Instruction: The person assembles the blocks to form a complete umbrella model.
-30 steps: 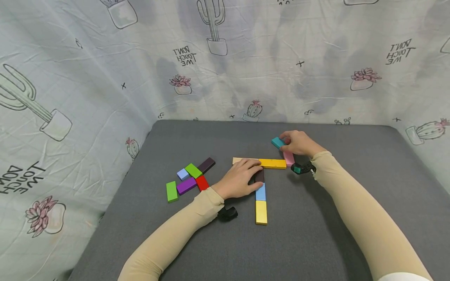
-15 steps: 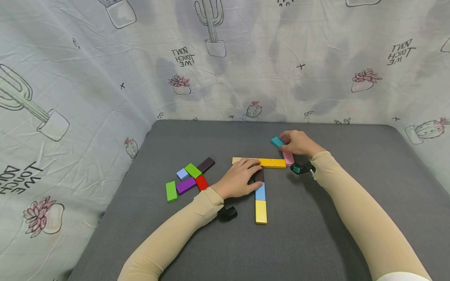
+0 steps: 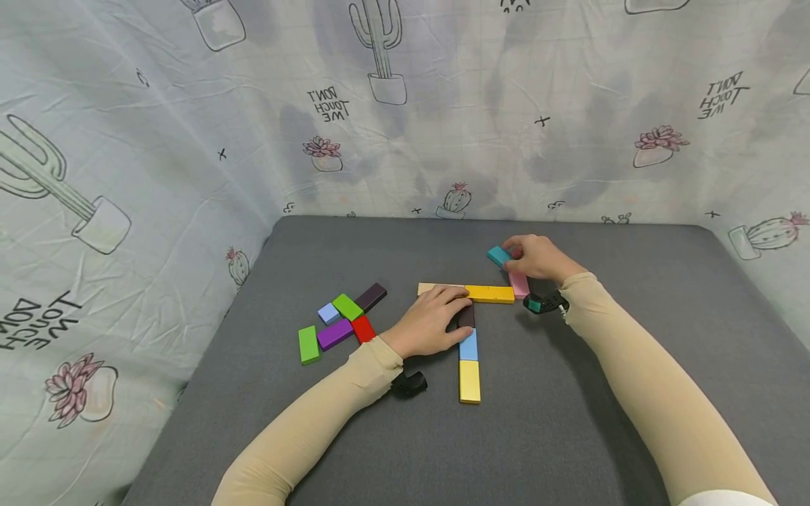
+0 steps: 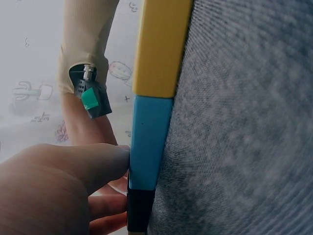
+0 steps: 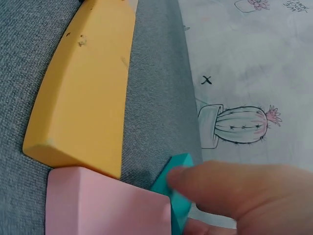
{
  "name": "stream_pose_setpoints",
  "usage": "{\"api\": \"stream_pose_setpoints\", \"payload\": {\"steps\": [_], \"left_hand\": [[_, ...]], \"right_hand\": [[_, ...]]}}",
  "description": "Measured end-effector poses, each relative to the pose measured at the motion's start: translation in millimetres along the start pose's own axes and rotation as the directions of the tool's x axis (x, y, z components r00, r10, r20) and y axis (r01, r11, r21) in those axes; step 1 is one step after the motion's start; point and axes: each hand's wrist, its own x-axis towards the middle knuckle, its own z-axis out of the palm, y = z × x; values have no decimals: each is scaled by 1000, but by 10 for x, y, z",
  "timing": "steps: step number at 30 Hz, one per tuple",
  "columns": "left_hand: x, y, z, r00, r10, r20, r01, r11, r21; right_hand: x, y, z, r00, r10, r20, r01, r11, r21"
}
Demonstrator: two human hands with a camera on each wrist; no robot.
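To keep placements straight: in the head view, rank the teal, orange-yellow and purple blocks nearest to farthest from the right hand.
1. Teal block, in the right hand.
2. Orange-yellow block, beside pink block.
3. Purple block, well left.

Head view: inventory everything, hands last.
Cluster blocks: 6, two green, purple, red, light blue, dark, left
Column blocks: 3, dark, light blue, yellow, centre
Cream block: 1, cream, beyond column, left
Amber block: 1, amber, beyond column, right
Pink block: 1, pink, beside amber block
Teal block: 1, teal, beyond pink block
Table: 1, grey, beneath blocks
Cloth: 1, white, cactus-printed, behind table
White fabric: 1, white, bottom right
Wrist cameras: 2, black, wrists
Sleeves: 2, beige, arms
Left hand: 1, at column's far end
Right hand: 1, pinching teal block
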Motion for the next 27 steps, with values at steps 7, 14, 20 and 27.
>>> {"api": "stream_pose_setpoints", "payload": {"steps": [7, 14, 20, 27], "left_hand": [[-14, 26, 4, 1000, -3, -4, 3, 1000, 4], [-21, 30, 46, 1000, -5, -11, 5, 1000, 4], [-20, 21, 89, 1000, -3, -28, 4, 1000, 12], [-25, 16, 95, 1000, -8, -24, 8, 1000, 11]], "right_hand": [[-258, 38, -118, 997, -12, -77, 10, 1000, -26], [-655, 96, -214, 995, -20, -96, 8, 993, -119], [-1037, 154, -254, 996, -10, -87, -6, 984, -176], [-1495, 236, -233, 995, 61, -80, -77, 973, -217]]}}
